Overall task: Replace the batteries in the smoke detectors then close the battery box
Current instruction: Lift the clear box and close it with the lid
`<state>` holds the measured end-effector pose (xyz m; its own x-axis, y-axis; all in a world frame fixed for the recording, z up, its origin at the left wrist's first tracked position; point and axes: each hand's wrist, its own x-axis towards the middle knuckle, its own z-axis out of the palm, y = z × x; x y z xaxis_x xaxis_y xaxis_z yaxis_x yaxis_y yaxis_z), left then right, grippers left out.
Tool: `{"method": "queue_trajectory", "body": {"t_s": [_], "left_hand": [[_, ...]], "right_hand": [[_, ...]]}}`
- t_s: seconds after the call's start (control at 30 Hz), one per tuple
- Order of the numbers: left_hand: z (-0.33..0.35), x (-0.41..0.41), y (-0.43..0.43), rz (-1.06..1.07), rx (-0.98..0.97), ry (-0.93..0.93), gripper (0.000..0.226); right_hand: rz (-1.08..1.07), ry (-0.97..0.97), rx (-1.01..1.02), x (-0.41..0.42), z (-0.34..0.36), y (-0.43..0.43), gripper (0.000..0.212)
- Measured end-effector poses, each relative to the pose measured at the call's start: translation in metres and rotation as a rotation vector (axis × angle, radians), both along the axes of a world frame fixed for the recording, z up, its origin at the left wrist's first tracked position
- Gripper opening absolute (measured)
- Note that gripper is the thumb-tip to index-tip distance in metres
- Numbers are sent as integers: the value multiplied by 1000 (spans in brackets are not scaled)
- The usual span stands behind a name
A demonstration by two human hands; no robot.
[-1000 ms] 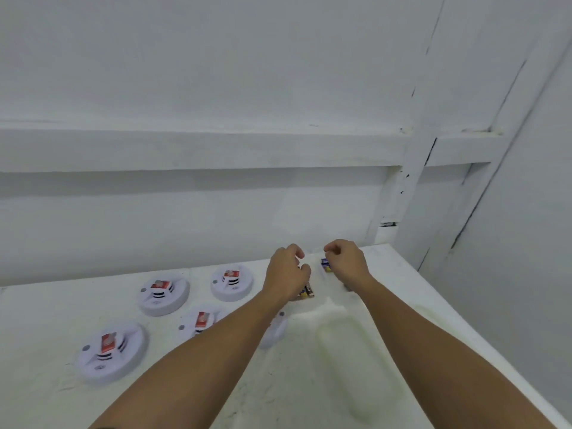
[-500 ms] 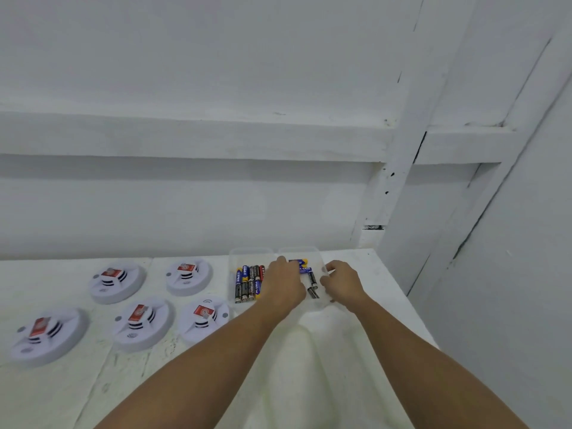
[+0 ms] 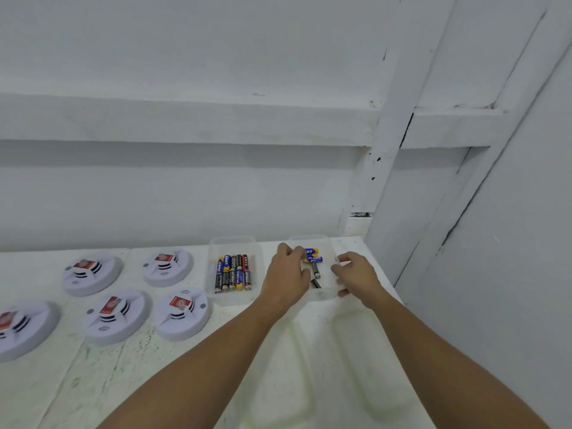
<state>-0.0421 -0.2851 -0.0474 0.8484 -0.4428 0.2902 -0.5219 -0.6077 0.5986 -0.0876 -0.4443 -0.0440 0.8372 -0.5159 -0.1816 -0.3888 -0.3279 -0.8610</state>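
Five round white plastic smoke detectors (image 3: 117, 314) lie at lower left on a scuffed white table (image 3: 93, 382), each topped by a red block battery (image 3: 109, 305). At centre, an open clear plastic box (image 3: 235, 300) holds two rows of cylinder batteries (image 3: 233, 272). Right of it, the left hand (image 3: 286, 274) and right hand (image 3: 356, 274) clasp the side walls of a second clear box (image 3: 323, 294) holding a few loose batteries (image 3: 312, 255).

Light: bright, flat and even, pretty washed-out overall
Shadows: soft grey band under the ledge (image 3: 185, 119)
Focus: print on the batteries (image 3: 233, 272) is kinda soft
Edges: wide-angle bend, the post (image 3: 387, 134) leans
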Motion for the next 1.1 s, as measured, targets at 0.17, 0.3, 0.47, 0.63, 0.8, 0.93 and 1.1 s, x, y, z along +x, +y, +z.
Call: {"method": "queue_trajectory", "body": {"t_s": [0.17, 0.3, 0.47, 0.63, 0.8, 0.93, 1.1], "left_hand": [[1, -36, 5, 132, -222, 80, 17], [-9, -79, 6, 91, -74, 200, 22], [-22, -112, -4, -80, 233, 255, 36], [-20, -120, -12, -95, 382, 214, 50], [-18, -128, -20, -88, 375, 306, 51], [-15, -130, -23, -65, 295, 414, 59], [-9, -132, -15, -129, -135, 586, 44]], "right_hand": [[-24, -61, 19, -30, 0, -3, 27], [-51, 23, -233, -69, -7, -11, 15], [-126, 107, -500, -112, -19, -17, 23], [-133, 458, -596, -147, -16, -18, 50], [-130, 419, -503, -164, -19, -10, 50], [-187, 334, -331, -167, -17, -11, 43], [-242, 128, 135, -172, 0, -19, 38]]}}
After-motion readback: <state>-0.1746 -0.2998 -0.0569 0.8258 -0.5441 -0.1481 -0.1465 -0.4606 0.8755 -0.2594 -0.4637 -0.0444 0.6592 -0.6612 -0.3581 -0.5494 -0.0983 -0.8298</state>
